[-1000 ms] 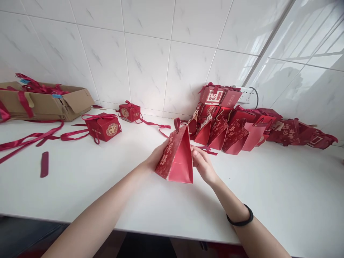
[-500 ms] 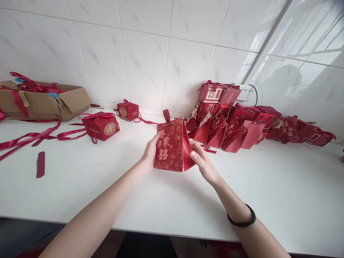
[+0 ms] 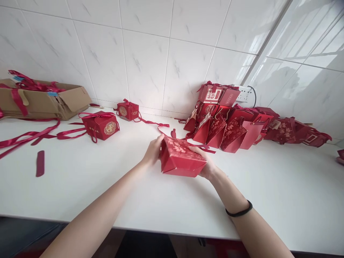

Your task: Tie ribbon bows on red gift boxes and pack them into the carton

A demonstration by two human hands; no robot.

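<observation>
Near the centre of the frame, a red carton [image 3: 184,165] sits between the two hands, tipped so that its plain base faces the viewer and its printed face slopes upward. Ribbon loop [image 3: 173,133] at its far end, pointing to the top of the frame. Base edge runs roughly left to right; the line from base to loop leads away, leaning slightly to picture left.

Left hand [image 3: 153,152]: at the carton's left side, fingers curled in against it, thumb by the upper left edge. Gap between thumb and fingers taken up by card; underside grip hidden.

Right hand [image 3: 206,165]: wrapped about the right side, digits lying over the right part of the printed face, palm behind the base's right corner. Carton held here too; remaining fingers out of sight.

Relation noted: both hands in contact, one per side. In the picture, left is nearer the loop, right nearer the base corner. Whether the carton touches the white table [image 3: 139,204] cannot be told.

Beyond, right of centre: row of similar red cartons [image 3: 232,138], near the right hand but apart from it.
</observation>
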